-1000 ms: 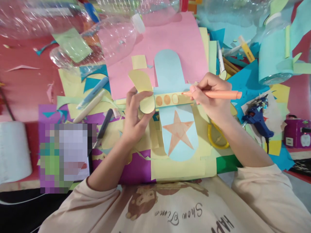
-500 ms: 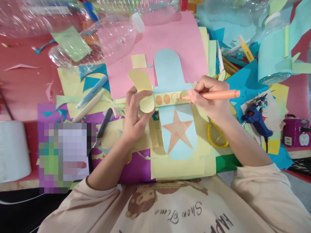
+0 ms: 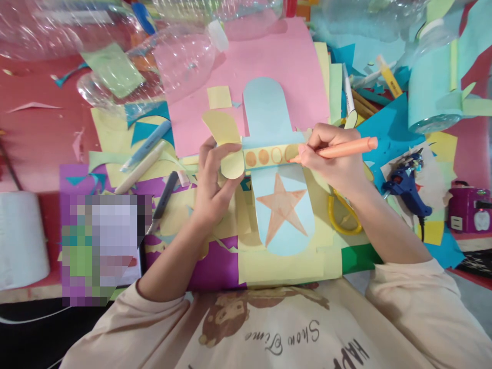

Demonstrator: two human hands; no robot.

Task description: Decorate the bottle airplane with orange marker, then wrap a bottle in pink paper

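Note:
An orange marker is gripped in my right hand, its tip on the right part of a yellow paper strip. Orange circles run along that strip; the two at the left are coloured in. My left hand pinches the rounded yellow paper end at the strip's left. The strip crosses a light blue paper shape with rounded ends, whose lower part bears an orange star. Beneath lie pink paper and pale yellow sheets.
Clear plastic bottles lie across the back. At right are yellow-handled scissors, a blue glue gun and a bottle wrapped in light blue paper. Markers and paper scraps lie at left, beside a partly pixelated phone.
The marker tip has shifted slightly right and down, onto the rightmost visible circle. The blue shape's lower end has shifted slightly. My left hand has stayed put.

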